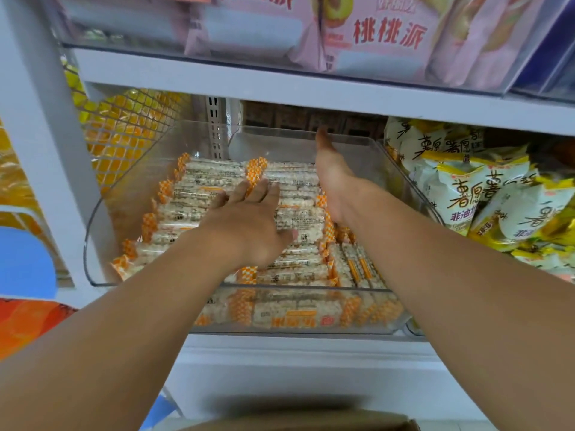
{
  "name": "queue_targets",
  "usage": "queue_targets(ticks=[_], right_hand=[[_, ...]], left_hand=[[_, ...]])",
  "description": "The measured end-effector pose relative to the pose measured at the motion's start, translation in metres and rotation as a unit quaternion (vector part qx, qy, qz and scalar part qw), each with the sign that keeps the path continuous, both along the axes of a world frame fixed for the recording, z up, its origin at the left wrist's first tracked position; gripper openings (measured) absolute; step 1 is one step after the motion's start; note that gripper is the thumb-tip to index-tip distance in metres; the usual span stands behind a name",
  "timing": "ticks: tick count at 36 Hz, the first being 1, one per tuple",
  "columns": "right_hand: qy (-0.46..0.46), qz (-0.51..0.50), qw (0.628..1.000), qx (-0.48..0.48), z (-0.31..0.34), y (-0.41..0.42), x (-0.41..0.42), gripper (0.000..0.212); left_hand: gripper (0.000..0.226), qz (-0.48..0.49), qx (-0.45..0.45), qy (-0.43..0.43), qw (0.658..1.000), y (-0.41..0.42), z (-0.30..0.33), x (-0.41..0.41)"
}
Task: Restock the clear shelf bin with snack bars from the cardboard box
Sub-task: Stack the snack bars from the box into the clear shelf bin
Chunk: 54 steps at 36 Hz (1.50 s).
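In the head view, both bare arms reach forward into a clear shelf bin (102, 213) that sits on a white shelf (280, 362), between a wire-mesh side panel on the left and another clear bin on the right. The bin holds many snack bars (298, 219) in clear wrappers with orange-and-white checked ends, laid in rows across its floor; more bars show through its front wall, and a few stand on edge along the right side.

The left hand (249, 225) lies palm down on top of the bars near the middle of the bin, fingers straight and spread, pressing on the wrappers without curling round any of them. The right hand (329, 172) reaches deeper, edge-on along the right end of the bar rows, fingers stretched out straight towards the bin's back wall; it holds nothing, and its fingertips are blurred near the rear rim.

Above, an upper shelf (280, 85) carries pink packets (373, 42) with red lettering behind a clear front. To the right of the bin lie white-and-yellow snack bags (485, 194) with dark lettering. Behind the mesh on the left are yellow and orange packs (130, 132). At the bottom edge, the blurred brown rim of the cardboard box (295, 423) shows just below the arms.
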State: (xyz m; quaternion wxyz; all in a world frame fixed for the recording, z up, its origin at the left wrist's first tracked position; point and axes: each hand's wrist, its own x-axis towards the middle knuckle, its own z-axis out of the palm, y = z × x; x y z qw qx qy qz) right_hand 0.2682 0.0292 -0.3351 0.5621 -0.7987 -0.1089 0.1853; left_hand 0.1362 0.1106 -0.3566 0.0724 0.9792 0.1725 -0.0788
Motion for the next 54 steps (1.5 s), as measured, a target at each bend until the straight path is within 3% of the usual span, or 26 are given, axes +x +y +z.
queue_targets(ticks=[4,9,13,16,21,26,28,32,35,37,39,41,42,44,47,49,51,53,54], right_hand=[[0.079,0.057,0.995,-0.013,-0.001,-0.006,-0.005,0.089],[0.052,0.059,0.997,0.011,0.004,-0.005,-0.014,0.082],[-0.038,-0.01,0.995,-0.088,0.019,-0.007,-0.014,0.077],[-0.041,-0.051,0.989,-0.13,0.017,-0.017,-0.019,0.082],[0.039,0.029,0.999,-0.009,-0.011,-0.021,-0.044,0.076],[0.101,0.019,0.994,0.031,-0.006,-0.023,-0.052,0.08],[0.067,-0.011,0.998,-0.001,-0.001,-0.03,-0.051,0.08],[-0.039,-0.03,0.997,-0.059,0.013,-0.049,-0.065,0.073],[-0.148,-0.021,0.988,-0.026,0.01,-0.063,-0.079,0.06],[-0.282,-0.04,0.959,0.01,0.002,-0.077,-0.092,0.048],[-0.438,-0.068,0.894,0.067,-0.009,-0.097,-0.11,0.031],[-0.534,-0.083,0.832,0.126,-0.026,-0.122,-0.135,0.021],[-0.553,-0.085,0.817,0.143,-0.04,-0.133,-0.146,0.022],[-0.524,-0.073,0.839,0.128,-0.077,-0.151,-0.168,0.031],[-0.39,0.023,0.92,-0.034,-0.151,-0.179,-0.194,0.029],[-0.271,0.148,0.922,-0.234,-0.203,-0.205,-0.203,0.028],[-0.115,0.265,0.868,-0.403,-0.244,-0.234,-0.215,0.079],[0.041,0.26,0.873,-0.41,-0.266,-0.261,-0.234,0.118],[0.099,0.232,0.887,-0.387,-0.275,-0.273,-0.241,0.126]], left_hand=[[0.089,0.001,-0.001,0.008,1.0,0.002,0.004,-0.002],[0.088,0.007,-0.002,0.0,1.0,0.001,0.002,-0.005],[0.088,0.029,0.002,-0.011,1.0,-0.002,-0.001,-0.003],[0.088,0.049,0.003,-0.015,0.999,-0.006,-0.003,-0.001],[0.092,0.043,-0.013,-0.032,0.998,-0.004,-0.004,-0.001],[0.084,0.055,-0.132,-0.114,0.983,0.003,0.002,-0.004],[0.076,0.051,-0.165,-0.164,0.971,0.006,0.007,-0.008],[0.064,0.019,-0.138,-0.227,0.964,0.008,0.018,-0.025],[0.057,0.009,-0.133,-0.272,0.953,0.008,0.022,-0.04],[0.051,-0.013,-0.102,-0.304,0.947,0.009,0.02,-0.05],[0.04,-0.063,-0.039,-0.353,0.933,0.006,0.017,-0.063],[0.03,-0.121,-0.006,-0.402,0.908,-0.005,0.019,-0.08],[0.028,-0.142,-0.001,-0.421,0.896,-0.013,0.02,-0.089],[0.027,-0.157,-0.01,-0.437,0.885,-0.033,0.019,-0.105],[0.021,-0.191,-0.026,-0.372,0.908,-0.071,-0.009,-0.124],[0.019,-0.197,0.0,-0.212,0.957,-0.091,-0.051,-0.133],[0.034,-0.135,0.032,0.014,0.99,-0.098,-0.115,-0.146],[0.072,-0.038,-0.011,0.176,0.984,-0.108,-0.177,-0.171],[0.091,0.034,-0.051,0.205,0.977,-0.111,-0.207,-0.189]])
